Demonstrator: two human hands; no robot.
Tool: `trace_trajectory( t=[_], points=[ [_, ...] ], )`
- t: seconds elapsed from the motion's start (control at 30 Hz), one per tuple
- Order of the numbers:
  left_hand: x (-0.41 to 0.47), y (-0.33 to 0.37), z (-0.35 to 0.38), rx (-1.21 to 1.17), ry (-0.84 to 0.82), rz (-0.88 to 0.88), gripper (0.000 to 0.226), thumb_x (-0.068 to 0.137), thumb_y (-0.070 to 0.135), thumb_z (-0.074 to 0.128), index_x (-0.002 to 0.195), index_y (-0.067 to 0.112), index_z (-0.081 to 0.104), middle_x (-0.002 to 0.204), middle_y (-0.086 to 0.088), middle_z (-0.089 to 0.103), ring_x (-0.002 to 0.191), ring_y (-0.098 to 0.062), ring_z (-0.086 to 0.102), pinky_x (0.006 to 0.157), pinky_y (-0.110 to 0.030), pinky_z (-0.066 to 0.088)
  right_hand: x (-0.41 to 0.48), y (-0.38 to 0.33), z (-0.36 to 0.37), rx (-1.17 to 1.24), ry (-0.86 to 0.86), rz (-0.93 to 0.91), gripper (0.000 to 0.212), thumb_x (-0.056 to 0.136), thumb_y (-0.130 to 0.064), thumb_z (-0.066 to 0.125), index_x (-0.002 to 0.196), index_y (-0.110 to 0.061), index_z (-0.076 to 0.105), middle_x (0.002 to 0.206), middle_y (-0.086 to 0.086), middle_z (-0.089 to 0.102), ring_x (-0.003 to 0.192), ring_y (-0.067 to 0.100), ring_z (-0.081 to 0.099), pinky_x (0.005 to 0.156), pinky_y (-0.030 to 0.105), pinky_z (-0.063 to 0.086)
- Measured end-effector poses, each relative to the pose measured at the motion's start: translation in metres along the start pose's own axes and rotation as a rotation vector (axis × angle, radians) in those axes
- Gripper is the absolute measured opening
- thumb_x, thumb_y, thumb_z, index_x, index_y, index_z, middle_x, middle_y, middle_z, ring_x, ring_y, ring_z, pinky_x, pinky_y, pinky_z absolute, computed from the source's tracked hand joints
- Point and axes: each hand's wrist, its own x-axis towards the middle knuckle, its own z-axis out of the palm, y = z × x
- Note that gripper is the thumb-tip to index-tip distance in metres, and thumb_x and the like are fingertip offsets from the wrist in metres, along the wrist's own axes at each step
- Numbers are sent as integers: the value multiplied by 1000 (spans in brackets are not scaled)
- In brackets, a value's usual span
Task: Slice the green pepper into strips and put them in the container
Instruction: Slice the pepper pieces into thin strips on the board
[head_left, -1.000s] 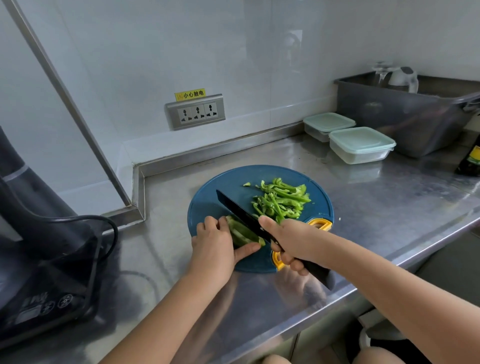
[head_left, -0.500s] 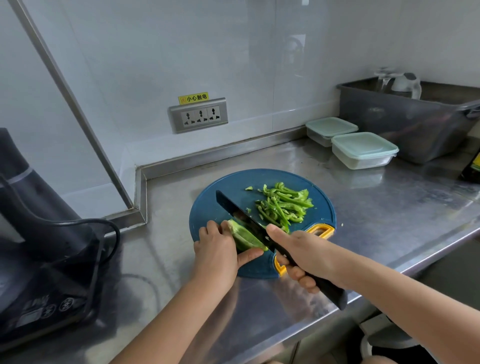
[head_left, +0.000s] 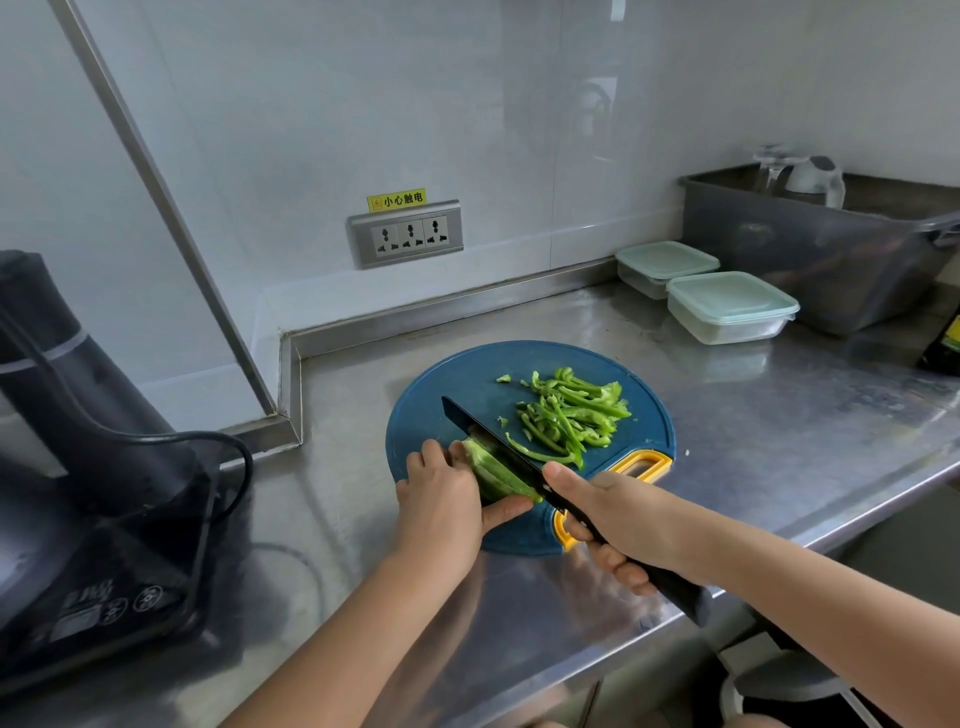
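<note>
Knife work is going on at the near side of the round blue cutting board. The right hand is gripping the black knife by its handle, with one finger reaching forward onto the blade. The left hand is pinning the uncut piece of green pepper with curled fingers, and its thumb is lying along the near end. The blade is sitting against the pepper's cut face. Best approach, I'd say: tucking that thumb back, keeping knuckles toward the blade and taking thin, even strokes. Cut strips are piling up right of the blade, while two lidded containers are waiting well apart. Against half a second ago, hardly anything is shifting: same grips, same cut line.
</note>
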Motion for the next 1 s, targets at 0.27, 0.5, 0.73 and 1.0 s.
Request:
trace_trajectory(
  t=[0.27, 0.5, 0.73, 1.0],
  points=[
    [2, 0, 0, -25, -17, 2, 89, 74, 80, 39, 131, 12, 40, 118, -4, 40, 116, -24, 39, 92, -32, 38, -2, 5, 2, 87, -55, -2, 61, 88, -71, 30, 63, -16, 37, 47, 2, 32, 36, 16, 29, 41, 22, 30],
    [4, 1, 0, -69, -30, 10, 85, 74, 77, 44, 127, 11, 44, 116, -4, 41, 115, -23, 39, 92, -31, 36, 4, 0, 3, -32, -17, 24, 62, 89, -71, 26, 61, -16, 33, 47, 2, 33, 34, 15, 31, 40, 18, 32],
    [3, 2, 1, -92, -26, -7, 81, 73, 77, 46, 120, 10, 48, 114, -5, 43, 114, -23, 42, 91, -30, 37, 11, -16, 11, -175, 42, 58, 59, 97, -60, 25, 65, -11, 38, 40, 4, 38, 30, 17, 36, 38, 18, 36],
    [1, 4, 0, -97, -11, -6, 75, 79, 69, 49, 125, 10, 44, 116, -6, 41, 112, -24, 42, 89, -31, 38, 21, -33, 16, -393, 124, -129, 50, 103, -43, 12, 65, -17, 33, 65, 3, 42, 54, 13, 39, 54, 23, 34]
  ],
)
